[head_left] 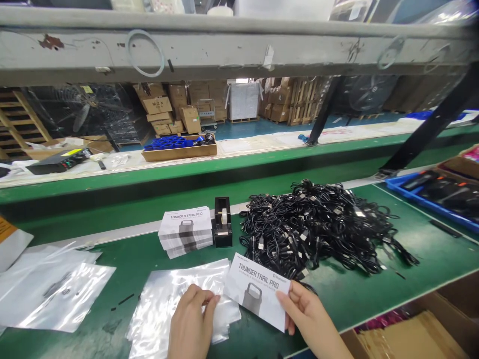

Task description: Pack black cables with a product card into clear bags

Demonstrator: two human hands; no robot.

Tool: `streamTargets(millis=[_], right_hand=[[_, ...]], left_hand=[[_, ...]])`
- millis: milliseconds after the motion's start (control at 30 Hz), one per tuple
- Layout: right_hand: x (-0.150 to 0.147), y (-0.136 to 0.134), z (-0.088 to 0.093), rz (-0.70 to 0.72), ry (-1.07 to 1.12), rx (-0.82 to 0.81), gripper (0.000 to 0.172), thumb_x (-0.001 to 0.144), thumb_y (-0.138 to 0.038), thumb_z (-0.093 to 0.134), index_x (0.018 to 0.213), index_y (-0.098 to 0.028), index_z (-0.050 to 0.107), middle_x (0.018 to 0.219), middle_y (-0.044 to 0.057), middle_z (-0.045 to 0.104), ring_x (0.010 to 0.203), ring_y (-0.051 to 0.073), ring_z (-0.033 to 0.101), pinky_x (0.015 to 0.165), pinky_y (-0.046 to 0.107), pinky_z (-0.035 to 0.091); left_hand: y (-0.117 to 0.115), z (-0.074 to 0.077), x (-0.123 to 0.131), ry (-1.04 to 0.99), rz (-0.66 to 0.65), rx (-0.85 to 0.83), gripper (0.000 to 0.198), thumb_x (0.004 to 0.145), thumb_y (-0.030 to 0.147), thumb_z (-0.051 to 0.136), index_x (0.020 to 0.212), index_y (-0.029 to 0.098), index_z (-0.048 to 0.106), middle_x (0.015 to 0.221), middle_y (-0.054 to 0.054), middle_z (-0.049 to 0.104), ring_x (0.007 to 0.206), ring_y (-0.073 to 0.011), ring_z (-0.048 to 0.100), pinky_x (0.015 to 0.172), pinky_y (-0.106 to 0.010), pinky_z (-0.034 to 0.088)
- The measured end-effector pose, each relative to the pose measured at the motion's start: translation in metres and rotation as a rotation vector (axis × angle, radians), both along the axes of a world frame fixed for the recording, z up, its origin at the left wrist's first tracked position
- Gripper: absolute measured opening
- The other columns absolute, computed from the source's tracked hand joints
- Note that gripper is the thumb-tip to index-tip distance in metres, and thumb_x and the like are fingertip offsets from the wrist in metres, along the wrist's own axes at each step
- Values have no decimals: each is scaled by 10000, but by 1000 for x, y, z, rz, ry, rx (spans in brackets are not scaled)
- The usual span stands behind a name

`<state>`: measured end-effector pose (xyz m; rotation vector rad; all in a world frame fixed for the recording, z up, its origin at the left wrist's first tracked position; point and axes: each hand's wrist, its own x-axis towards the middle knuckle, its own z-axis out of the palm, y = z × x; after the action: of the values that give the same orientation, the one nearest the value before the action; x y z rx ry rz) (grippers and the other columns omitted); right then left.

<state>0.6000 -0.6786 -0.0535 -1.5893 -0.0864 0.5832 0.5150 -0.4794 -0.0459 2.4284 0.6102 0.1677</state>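
Observation:
My right hand (305, 311) grips a white printed leaflet (258, 294) by its right edge, thumb on top. The leaflet reads THUNDER TRAIL PRO and shows a grey speaker. My left hand (194, 319) is over a stack of clear plastic bags (157, 294), its fingers bent and the thumb close to the index finger, pinching at the top bag. The leaflet's left corner lies just over the bags' right edge. Behind them stand a pile of the same leaflets (186, 232) and a black tape dispenser (223, 222).
A large heap of black USB cables (310, 224) lies right of the dispenser. More plastic bags (63, 289) lie at left. A blue tray (430, 194) of dark items sits at far right. A shelf beam (239, 55) crosses above; a cardboard box (179, 152) holds blue parts.

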Motion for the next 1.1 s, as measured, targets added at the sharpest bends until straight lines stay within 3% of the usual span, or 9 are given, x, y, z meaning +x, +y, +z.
streamTargets(millis=[200, 367, 567, 833, 1100], right_hand=[[-3, 0, -5, 14, -10, -18, 392, 700, -512, 559, 845, -147, 564, 527, -24, 538, 386, 82, 436, 359, 196, 352], [-4, 0, -5, 21, -32, -32, 393, 721, -523, 533, 840, -148, 554, 531, -22, 535, 399, 86, 443, 371, 197, 362], [-5, -1, -2, 12, -17, -23, 370, 698, -512, 567, 815, -160, 563, 536, -19, 548, 396, 94, 451, 364, 202, 359], [-13, 4, -11, 12, -44, -30, 345, 770, -483, 498, 865, -152, 532, 553, -32, 512, 414, 87, 453, 382, 199, 370], [-16, 1, -8, 10, -72, -83, 306, 769, -450, 515, 825, -150, 532, 542, -26, 519, 420, 94, 462, 393, 209, 381]], left_hand=[[-1, 3, -1, -16, -47, 26, 317, 853, 328, 325, 722, 196, 582, 732, -28, 505, 686, -192, 520, 659, -334, 381], [-3, 1, 1, -19, 8, 66, 204, 771, 377, 496, 681, 212, 575, 757, -34, 548, 760, -227, 539, 691, -351, 397], [-2, -2, -2, -56, -27, 80, 289, 837, 357, 370, 724, 221, 599, 745, -26, 555, 688, -194, 556, 657, -323, 407], [-3, 2, -7, -30, -36, 43, 278, 842, 345, 359, 754, 228, 595, 761, -10, 536, 720, -187, 548, 676, -305, 383], [-4, 1, -8, -34, -23, 18, 244, 834, 346, 380, 736, 227, 569, 750, 1, 520, 727, -175, 530, 681, -296, 370]])
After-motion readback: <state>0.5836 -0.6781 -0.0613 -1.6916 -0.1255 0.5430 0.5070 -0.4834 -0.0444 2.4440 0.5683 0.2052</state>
